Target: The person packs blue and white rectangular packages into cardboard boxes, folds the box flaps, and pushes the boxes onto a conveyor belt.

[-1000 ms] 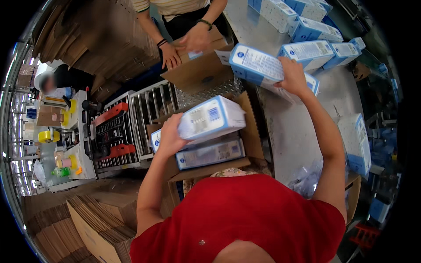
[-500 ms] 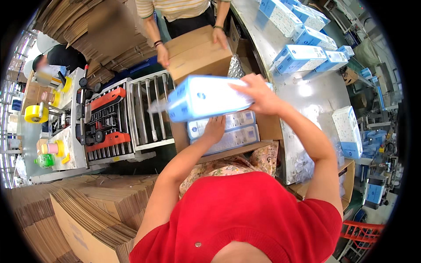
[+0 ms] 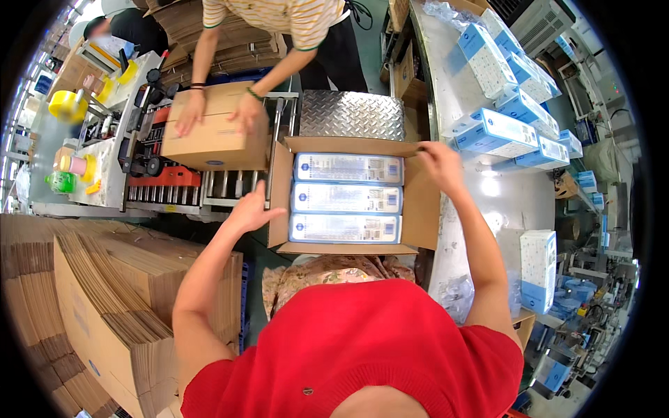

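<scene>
An open cardboard carton (image 3: 359, 145) stands in front of me with its flaps folded outward. Three blue-and-white packs lie side by side in it, the middle pack (image 3: 346, 198) between the far and near ones, each under a clear wrap. Beside the carton's left flap, my left hand (image 3: 251, 210) is open, its fingers spread and nothing in them. At the far corner of the right flap (image 3: 422, 209), my right hand (image 3: 442, 167) has its fingers bent around the cardboard edge.
Across from me a person in a striped top has both hands on a closed carton (image 3: 214, 132) at the roller conveyor (image 3: 233, 187). A patterned metal plate (image 3: 352, 115) lies beyond my carton. Blue-and-white packs (image 3: 498, 132) stand on the metal table at right; flattened cartons (image 3: 104, 306) fill the lower left.
The pack my right hand held over the carton now lies inside it. My hands have moved apart to its two sides. The other person's closed carton has shifted left onto the conveyor.
</scene>
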`<state>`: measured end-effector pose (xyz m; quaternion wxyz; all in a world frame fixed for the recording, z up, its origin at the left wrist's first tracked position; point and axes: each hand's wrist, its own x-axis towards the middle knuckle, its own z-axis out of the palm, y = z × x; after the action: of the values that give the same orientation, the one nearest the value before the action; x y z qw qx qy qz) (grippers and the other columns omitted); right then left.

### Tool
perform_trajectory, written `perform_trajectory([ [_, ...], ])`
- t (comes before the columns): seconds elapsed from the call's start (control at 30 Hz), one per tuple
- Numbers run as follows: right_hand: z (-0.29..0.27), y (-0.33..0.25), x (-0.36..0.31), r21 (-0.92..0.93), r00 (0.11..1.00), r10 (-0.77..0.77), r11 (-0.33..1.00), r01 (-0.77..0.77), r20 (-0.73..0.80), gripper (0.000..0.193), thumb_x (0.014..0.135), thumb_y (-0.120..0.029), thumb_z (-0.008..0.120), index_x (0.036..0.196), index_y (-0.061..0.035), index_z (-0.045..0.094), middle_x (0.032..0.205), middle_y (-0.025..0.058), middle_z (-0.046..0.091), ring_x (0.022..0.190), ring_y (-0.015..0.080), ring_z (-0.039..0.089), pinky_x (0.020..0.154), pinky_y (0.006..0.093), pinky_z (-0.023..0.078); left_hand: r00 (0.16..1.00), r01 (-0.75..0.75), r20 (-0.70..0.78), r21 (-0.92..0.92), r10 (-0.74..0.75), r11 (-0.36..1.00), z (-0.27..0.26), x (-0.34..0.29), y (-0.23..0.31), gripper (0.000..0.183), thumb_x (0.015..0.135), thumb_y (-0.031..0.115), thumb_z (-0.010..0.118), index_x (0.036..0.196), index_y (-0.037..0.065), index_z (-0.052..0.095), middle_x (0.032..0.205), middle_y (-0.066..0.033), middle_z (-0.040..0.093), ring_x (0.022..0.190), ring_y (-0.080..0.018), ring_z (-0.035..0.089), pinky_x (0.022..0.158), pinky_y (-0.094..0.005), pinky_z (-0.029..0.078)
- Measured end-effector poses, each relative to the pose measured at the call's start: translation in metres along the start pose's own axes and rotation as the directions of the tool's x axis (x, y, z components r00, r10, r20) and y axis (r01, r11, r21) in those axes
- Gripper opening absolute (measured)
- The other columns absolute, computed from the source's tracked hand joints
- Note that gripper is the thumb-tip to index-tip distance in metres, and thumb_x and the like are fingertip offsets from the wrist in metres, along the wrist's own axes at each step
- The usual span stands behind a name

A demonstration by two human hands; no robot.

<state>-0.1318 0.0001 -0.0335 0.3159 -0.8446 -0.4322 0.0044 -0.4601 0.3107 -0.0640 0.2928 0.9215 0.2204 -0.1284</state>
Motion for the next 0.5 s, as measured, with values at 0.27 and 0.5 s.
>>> perform_trajectory([
  [0.27,0.028,0.03,-0.065,0.021,0.876,0.204,0.971,-0.237,0.438,0.083,0.092,-0.054,0.046,0.142,0.0069,0.021,0.107,0.0343,0.059,0.102,0.0471,0.058,0.087,0.049,0.046,0.803,-0.249,0.571,0.056,0.174,0.967,0.089,0.084,0.069,0.13,0.073,0.069,0.063,0.137,-0.022,-0.005,0.127,-0.0435,0.04,0.117,-0.0448,0.049,0.098,-0.0378,0.042],
  [0.5,0.113,-0.025,-0.025,-0.254,0.622,0.204,0.967,-0.009,0.756,0.075,0.091,-0.057,0.045,0.138,0.0009,0.036,0.111,0.0289,0.06,0.105,0.0432,0.057,0.09,0.0465,0.044,0.344,-0.45,0.927,0.023,0.149,0.893,0.066,0.058,0.091,0.111,0.064,0.064,0.073,0.142,-0.005,0.032,0.148,-0.0332,0.015,0.139,-0.0426,0.018,0.11,-0.0445,0.026],
])
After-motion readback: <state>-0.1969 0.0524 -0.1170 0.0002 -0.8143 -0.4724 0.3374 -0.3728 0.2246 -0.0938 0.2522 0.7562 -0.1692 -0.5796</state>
